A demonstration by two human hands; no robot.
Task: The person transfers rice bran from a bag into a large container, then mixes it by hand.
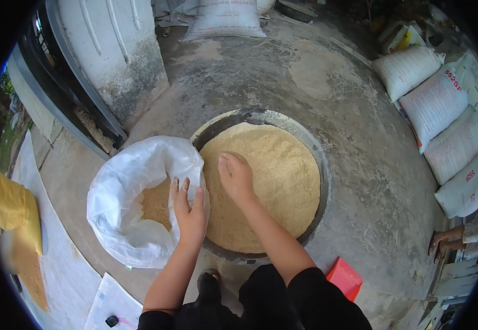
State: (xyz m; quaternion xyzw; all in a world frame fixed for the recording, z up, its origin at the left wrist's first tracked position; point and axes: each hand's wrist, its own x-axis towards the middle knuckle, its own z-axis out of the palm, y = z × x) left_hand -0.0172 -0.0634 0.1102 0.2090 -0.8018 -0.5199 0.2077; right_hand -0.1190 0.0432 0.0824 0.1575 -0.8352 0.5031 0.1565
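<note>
A wide dark tub (327, 181) holds a heap of pale yellow meal (283, 165). On its left stands an open white plastic sack (112, 209) with browner meal (156, 204) inside. My left hand (189, 212) is at the sack's right rim, its fingers spread and dusted with meal. Over the left part of the tub is my right hand (235, 175), its fingers together and bent; whatever they hold, if anything, is hidden.
Filled white sacks (434, 104) line the right side, and another sack (225, 19) stands at the top. A red scoop-like object (344, 279) lies below right. A yellow sack (16, 206) is far left. Someone's bare legs (448, 242) show at the right edge.
</note>
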